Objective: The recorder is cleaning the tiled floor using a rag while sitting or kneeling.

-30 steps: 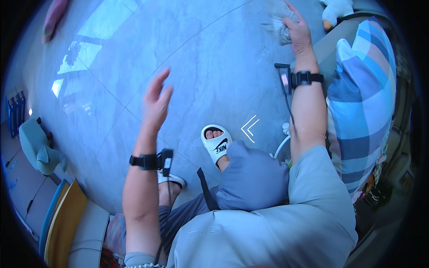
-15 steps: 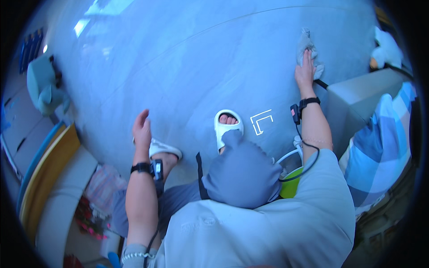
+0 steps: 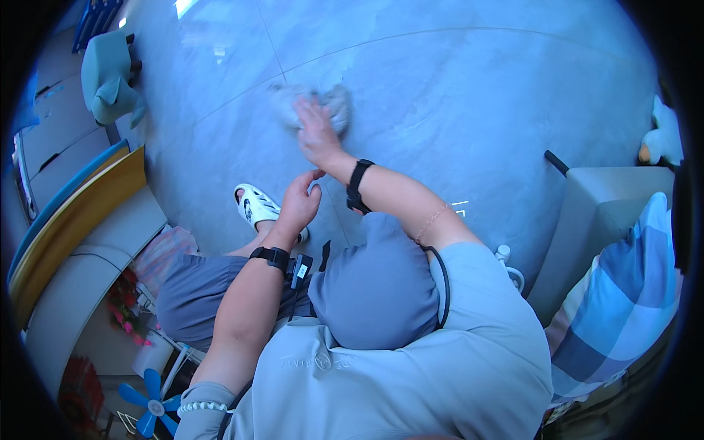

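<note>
A crumpled grey-white cloth (image 3: 336,104) lies on the grey floor (image 3: 440,95) ahead of me, blurred by motion. My right hand (image 3: 318,132) presses on it from above, fingers over the fabric and the arm reaching across my front. Close behind the right wrist is my left hand (image 3: 301,200), empty, with thumb and fingers apart; its fingertips come near the right wrist, and whether they touch it I cannot tell. Both wrists wear black straps. Below the left hand, a white slipper (image 3: 257,207) is on my foot.
On the right stand a grey box-like piece of furniture (image 3: 587,213), a checked blue cloth (image 3: 616,293) and a white plush toy (image 3: 664,132). An animal-shaped stool (image 3: 106,77) stands far left. Nearer are a curved yellow board (image 3: 81,227) and a blue-bladed fan (image 3: 152,407).
My right hand has swept the cloth from the far right across to the middle of the floor. My left hand has moved right, close to the right wrist. The view has shifted.
</note>
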Demonstrator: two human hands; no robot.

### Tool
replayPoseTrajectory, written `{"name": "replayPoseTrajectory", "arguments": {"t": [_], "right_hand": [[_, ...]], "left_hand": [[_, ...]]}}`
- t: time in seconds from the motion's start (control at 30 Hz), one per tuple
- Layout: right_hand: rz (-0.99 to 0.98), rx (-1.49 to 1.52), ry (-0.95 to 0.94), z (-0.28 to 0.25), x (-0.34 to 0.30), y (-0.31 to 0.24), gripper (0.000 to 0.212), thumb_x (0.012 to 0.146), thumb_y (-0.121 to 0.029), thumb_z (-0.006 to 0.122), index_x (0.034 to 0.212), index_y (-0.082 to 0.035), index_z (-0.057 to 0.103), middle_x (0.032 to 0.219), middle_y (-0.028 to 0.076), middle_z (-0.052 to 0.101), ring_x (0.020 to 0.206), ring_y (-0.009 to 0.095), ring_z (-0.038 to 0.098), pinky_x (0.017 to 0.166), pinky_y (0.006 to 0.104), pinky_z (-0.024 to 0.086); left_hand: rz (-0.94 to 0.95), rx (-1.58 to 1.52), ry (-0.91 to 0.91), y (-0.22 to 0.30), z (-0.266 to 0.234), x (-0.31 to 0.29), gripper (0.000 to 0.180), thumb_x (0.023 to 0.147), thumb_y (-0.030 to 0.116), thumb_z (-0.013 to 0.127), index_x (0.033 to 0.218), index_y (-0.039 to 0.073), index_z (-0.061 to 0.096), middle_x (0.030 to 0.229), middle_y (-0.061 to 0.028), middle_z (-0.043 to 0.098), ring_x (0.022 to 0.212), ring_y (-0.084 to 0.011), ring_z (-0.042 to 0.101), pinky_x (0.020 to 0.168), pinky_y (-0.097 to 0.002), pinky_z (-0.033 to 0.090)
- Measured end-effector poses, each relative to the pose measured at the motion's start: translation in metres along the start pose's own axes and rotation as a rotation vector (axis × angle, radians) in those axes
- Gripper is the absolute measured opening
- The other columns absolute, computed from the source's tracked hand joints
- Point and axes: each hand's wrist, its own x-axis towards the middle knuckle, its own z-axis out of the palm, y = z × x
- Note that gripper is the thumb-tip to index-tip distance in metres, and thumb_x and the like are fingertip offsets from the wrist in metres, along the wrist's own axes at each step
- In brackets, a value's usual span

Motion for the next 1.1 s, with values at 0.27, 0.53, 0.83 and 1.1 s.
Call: {"name": "replayPoseTrajectory", "arguments": {"t": [0.27,0.53,0.83,1.1], "right_hand": [[0.512,0.815,0.022,-0.249,0.0,0.013,0.058,0.09,0.006,0.048,0.147,0.003,0.051,0.141,0.016,0.061,0.123,0.021,0.062,0.105,0.0321,0.049],[0.595,-0.635,0.336,-0.403,-0.247,0.155,0.069,0.079,0.01,0.051,0.147,0.001,0.051,0.152,0.021,0.051,0.144,0.037,0.045,0.122,0.0449,0.032],[0.262,-0.359,0.163,-0.164,-0.134,0.08,0.071,0.078,0.005,0.051,0.149,0.0,0.051,0.151,0.021,0.049,0.141,0.041,0.042,0.12,0.0524,0.029],[-0.204,0.25,-0.106,-0.031,0.03,0.008,0.05,0.076,0.002,0.06,0.125,-0.001,0.068,0.124,0.019,0.069,0.115,0.034,0.064,0.105,0.0449,0.046]], "left_hand": [[-0.106,-0.043,-0.033,-0.031,-0.001,0.006,0.036,0.098,0.008,0.051,0.131,0.003,0.066,0.126,-0.0171,0.071,0.121,-0.0293,0.065,0.106,-0.036,0.048],[-0.077,-0.078,-0.21,-0.062,0.03,0.02,0.035,0.1,0.006,0.05,0.132,0.002,0.064,0.119,-0.0128,0.074,0.114,-0.0207,0.068,0.103,-0.0337,0.05],[-0.12,-0.084,-0.215,-0.065,0.019,-0.002,0.034,0.1,0.003,0.049,0.13,0.001,0.065,0.114,-0.0137,0.074,0.108,-0.0215,0.07,0.096,-0.0319,0.052],[-0.026,-0.091,-0.224,-0.041,0.022,0.015,0.034,0.102,0.002,0.047,0.132,0.001,0.062,0.116,-0.0125,0.073,0.113,-0.0213,0.067,0.102,-0.0328,0.049]]}}
